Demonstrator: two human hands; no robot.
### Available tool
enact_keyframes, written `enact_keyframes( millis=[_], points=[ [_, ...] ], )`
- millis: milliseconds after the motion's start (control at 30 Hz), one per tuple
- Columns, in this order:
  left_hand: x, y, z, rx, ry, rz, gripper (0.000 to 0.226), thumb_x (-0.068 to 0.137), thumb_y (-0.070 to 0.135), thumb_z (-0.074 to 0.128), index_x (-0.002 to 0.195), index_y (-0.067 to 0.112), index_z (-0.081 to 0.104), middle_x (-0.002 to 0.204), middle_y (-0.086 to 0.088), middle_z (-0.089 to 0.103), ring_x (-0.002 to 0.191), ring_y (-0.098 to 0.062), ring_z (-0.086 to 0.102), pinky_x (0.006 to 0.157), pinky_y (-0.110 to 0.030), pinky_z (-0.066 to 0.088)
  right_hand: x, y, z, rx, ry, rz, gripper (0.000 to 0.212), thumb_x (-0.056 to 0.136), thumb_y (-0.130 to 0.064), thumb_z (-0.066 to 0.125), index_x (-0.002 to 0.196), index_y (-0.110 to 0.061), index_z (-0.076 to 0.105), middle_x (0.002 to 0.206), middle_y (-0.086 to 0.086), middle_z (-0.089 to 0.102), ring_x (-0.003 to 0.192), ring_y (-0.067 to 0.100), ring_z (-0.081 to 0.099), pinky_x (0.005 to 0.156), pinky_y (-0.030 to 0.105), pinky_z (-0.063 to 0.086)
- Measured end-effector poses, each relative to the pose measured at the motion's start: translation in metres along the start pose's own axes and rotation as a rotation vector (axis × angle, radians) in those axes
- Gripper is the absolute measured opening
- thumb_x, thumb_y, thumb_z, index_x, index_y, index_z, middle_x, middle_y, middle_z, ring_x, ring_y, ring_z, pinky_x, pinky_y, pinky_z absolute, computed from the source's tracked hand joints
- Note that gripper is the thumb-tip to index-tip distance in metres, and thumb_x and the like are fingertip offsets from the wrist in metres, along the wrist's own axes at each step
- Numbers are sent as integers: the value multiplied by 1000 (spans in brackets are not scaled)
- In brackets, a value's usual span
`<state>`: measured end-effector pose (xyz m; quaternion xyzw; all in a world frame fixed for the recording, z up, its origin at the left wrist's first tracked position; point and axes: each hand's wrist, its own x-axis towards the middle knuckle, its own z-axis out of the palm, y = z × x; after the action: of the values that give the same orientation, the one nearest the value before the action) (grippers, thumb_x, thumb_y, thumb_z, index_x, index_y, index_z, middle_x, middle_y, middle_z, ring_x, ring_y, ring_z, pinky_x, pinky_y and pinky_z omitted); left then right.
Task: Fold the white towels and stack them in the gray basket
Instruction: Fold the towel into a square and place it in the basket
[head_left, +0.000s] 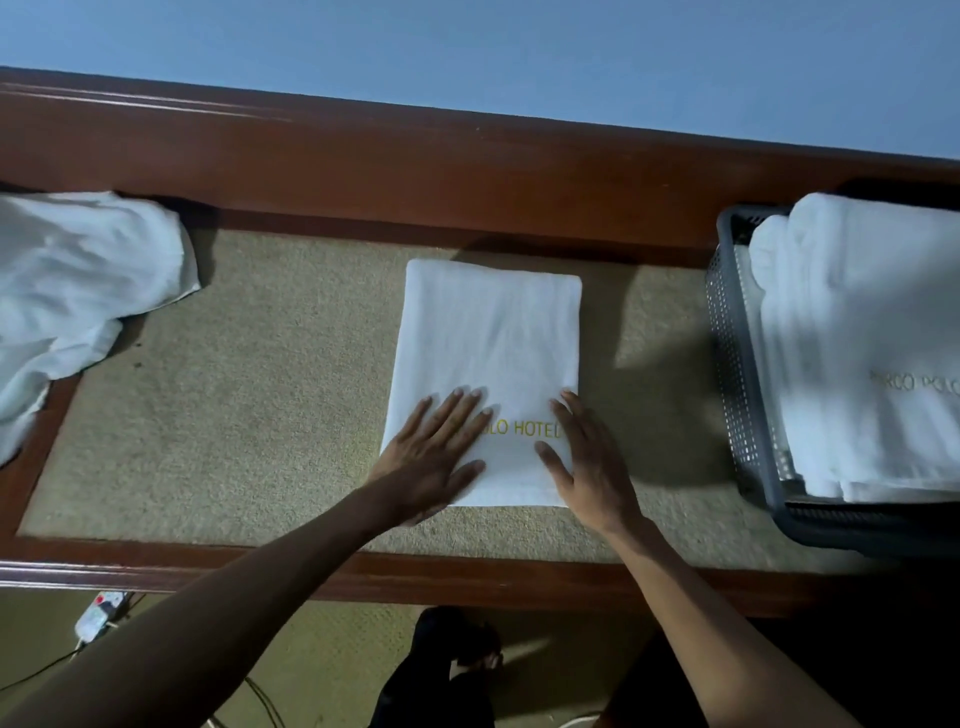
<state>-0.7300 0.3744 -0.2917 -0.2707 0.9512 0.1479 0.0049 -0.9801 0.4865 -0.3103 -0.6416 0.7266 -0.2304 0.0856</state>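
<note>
A long wooden table (467, 171) with a beige carpeted top spans the view. At its right end stands one gray basket (737, 374) with perforated walls, holding a stack of folded white towels (857, 338) that rises above the rim. Several layers show at the stack's edges, but their number cannot be told. At the left end lies one loose, crumpled white towel (78, 280), draped partly over the wooden frame.

In the middle of the carpeted top, well apart from both, lies one folded towel (493, 332). It is a neat white rectangle, its long axis running from the person toward the far rail. Yellow lettering ending in "HOTEL" crosses its near end.

The left hand (431, 457) presses flat on the near left corner, fingers straight and spread. The right hand (592, 467) lies flat along the near right edge, fingers extended.
</note>
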Motion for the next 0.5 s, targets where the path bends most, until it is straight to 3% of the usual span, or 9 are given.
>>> enact_keyframes(
  millis=[100, 167, 233, 267, 300, 333, 400, 500],
  points=[
    [-26, -11, -4, -28, -70, 59, 66, 110, 53, 24, 165, 25, 3, 173, 2, -7, 159, -16, -6, 129, -40, 0, 8, 1, -2, 37, 70, -5, 40, 102, -32, 57, 131, -5, 59, 145, 10, 53, 133, 26, 52, 110, 42, 45],
    [-27, -16, -15, -107, -17, 48, 59, 108, 56, 32, 159, 28, 35, 167, 3, 30, 152, -15, 30, 122, -41, 29, 20, 2, -4, 89, 142, 31, 29, 97, -25, 57, 116, -3, 60, 125, 10, 58, 115, 25, 58, 95, 45, 51],
    [-10, -21, -39, -234, 163, -50, 45, 102, 54, 45, 133, 29, 65, 125, 7, 70, 107, -11, 66, 89, -40, 59, 38, -2, -6, 131, 182, 170, 31, 94, -30, 56, 114, -5, 55, 113, 6, 53, 100, 22, 56, 82, 44, 53],
    [4, -25, -50, -278, 258, -142, 37, 99, 52, 50, 122, 30, 70, 104, 9, 74, 85, -11, 68, 74, -38, 61, 48, -5, -6, 146, 187, 255, 36, 94, -35, 56, 118, -8, 53, 113, 5, 51, 98, 21, 55, 79, 42, 53],
    [19, -30, -60, -309, 333, -251, 31, 99, 49, 54, 115, 30, 71, 95, 12, 73, 75, -12, 66, 68, -36, 60, 58, -8, -4, 167, 175, 334, 42, 95, -40, 55, 123, -9, 51, 116, 4, 50, 100, 21, 55, 80, 39, 53],
    [33, -36, -67, -347, 387, -361, 28, 99, 45, 58, 116, 27, 69, 98, 11, 71, 77, -14, 65, 69, -36, 58, 69, -11, -2, 199, 145, 404, 49, 96, -44, 55, 130, -10, 48, 122, 5, 50, 106, 22, 55, 86, 39, 52],
    [58, -53, -70, -463, 394, -584, 43, 99, 44, 63, 131, 17, 58, 120, -3, 64, 100, -22, 61, 81, -39, 53, 91, -17, 3, 295, 54, 554, 64, 96, -50, 59, 142, -8, 43, 134, 10, 52, 120, 25, 54, 101, 40, 49],
    [82, -77, -59, -790, 181, -971, 80, 89, 64, 66, 143, 10, 45, 137, -16, 55, 120, -32, 58, 99, -48, 51, 116, -12, 12, 353, -15, 799, 78, 83, -63, 68, 134, -7, 52, 128, 13, 64, 116, 31, 63, 98, 44, 53]
  ],
)
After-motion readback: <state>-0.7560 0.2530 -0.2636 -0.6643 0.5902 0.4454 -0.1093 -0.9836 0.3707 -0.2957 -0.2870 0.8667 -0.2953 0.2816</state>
